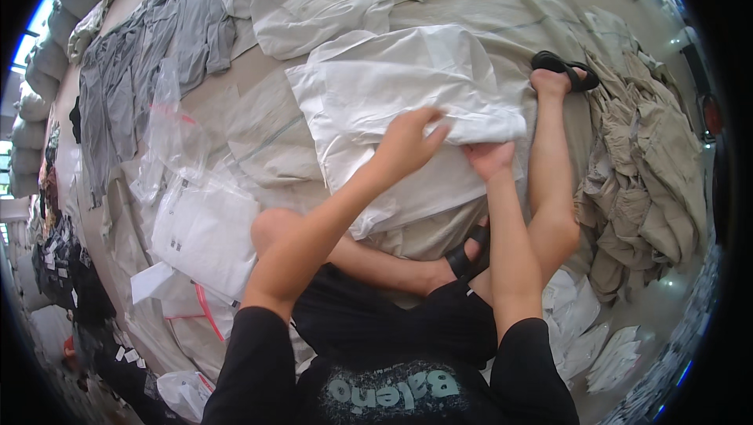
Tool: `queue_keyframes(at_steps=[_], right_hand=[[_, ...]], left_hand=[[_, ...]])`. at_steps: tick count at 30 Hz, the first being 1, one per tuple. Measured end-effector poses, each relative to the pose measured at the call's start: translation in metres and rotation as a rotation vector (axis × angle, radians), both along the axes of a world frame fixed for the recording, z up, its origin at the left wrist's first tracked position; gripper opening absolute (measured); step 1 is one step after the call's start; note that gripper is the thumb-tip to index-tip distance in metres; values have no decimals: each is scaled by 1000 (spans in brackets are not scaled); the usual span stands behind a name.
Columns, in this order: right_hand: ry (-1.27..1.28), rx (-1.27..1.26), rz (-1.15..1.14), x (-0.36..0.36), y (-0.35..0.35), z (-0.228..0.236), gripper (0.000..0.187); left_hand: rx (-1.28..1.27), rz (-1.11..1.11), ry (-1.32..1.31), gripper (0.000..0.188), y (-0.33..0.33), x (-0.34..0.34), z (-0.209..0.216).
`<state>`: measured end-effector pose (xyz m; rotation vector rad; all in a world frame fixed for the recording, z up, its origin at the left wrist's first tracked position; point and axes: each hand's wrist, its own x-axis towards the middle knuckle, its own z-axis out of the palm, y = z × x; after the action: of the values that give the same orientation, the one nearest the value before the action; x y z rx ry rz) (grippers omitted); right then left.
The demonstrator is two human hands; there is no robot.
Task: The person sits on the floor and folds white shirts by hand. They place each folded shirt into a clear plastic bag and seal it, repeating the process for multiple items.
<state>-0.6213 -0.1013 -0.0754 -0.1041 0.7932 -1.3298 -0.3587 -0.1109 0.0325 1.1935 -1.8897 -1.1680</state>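
A large white garment [400, 72] lies spread in front of me, its near part folded into a band. My left hand [409, 143] is over the middle of that band, thumb and fingers apart, the fingertips smeared by motion. At the band's right end, my right hand [490, 160] is turned palm up and grips the white cloth, its fingers mostly hidden in the fold. More white fabric stretches flat below both hands toward my bent legs.
Beige sheeting [259, 127] covers the floor. Packed white garments [204, 225] and clear plastic bags [172, 139] lie left. Grey garments [157, 56] are far left, another off-white garment [314, 1] beyond, a khaki heap [643, 166] right. White packets [576, 319] lie near my right side.
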Motion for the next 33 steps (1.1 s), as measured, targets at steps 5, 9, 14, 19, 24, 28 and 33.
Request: queue_keyframes(at_steps=[5,9,14,19,24,28,33], right_hand=[[-6,93,-121,2,9,8,122],[373,20,-187,30,-14,21,116],[895,-54,-115,23,-53,40,85],[641,-53,-337,-11,-88,55,65],[506,-10,-127,-85,-99,2,69],[457,22,-202,-78,-90,-3,47],[351,-72,-107,-33,-77,47,52]], left_hand=[[-398,45,-591,76,106,80,-71],[-351,-110,-801,80,155,90,-84],[-458,-83,-826,80,154,100,-131],[-362,-98,-502,82,154,85,-70],[33,-279,-319,62,127,62,-77],[-479,213,-303,37,1,100,-127],[-701,377,-848,45,-123,186,-171]])
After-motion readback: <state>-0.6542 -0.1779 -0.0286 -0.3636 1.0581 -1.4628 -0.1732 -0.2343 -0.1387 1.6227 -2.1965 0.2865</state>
